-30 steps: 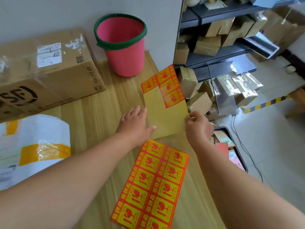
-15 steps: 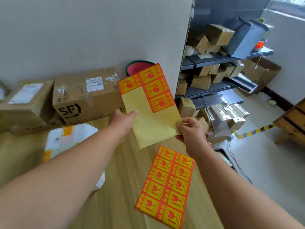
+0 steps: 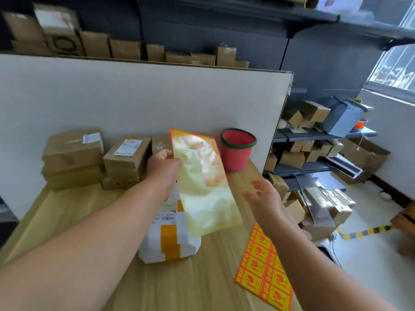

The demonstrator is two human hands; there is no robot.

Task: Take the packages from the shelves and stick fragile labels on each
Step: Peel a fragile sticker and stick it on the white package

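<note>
My left hand [image 3: 163, 166] grips the upper left edge of a partly used label sheet [image 3: 203, 194], yellow backing with a few red-and-yellow fragile labels left along its top and right side. It hangs blurred above the wooden table [image 3: 74, 209]. My right hand [image 3: 263, 199] is off the sheet, to its right, fingers spread and holding nothing. A full sheet of fragile labels [image 3: 263, 274] lies flat near the table's right edge. A white poly-bag package with orange tape [image 3: 170, 241] rests on the table under the held sheet.
Brown cartons [image 3: 74, 156] [image 3: 126, 158] are stacked against the white partition [image 3: 134, 97]. A pink bucket with a green rim [image 3: 237, 149] stands at the far right corner. Dark shelves [image 3: 314, 153] hold many small cartons, and more parcels lie heaped on the floor [image 3: 318, 205].
The right hand let go of the partly used sheet and moved away to the right. The left hand lifted and carried the sheet. The view swung upward.
</note>
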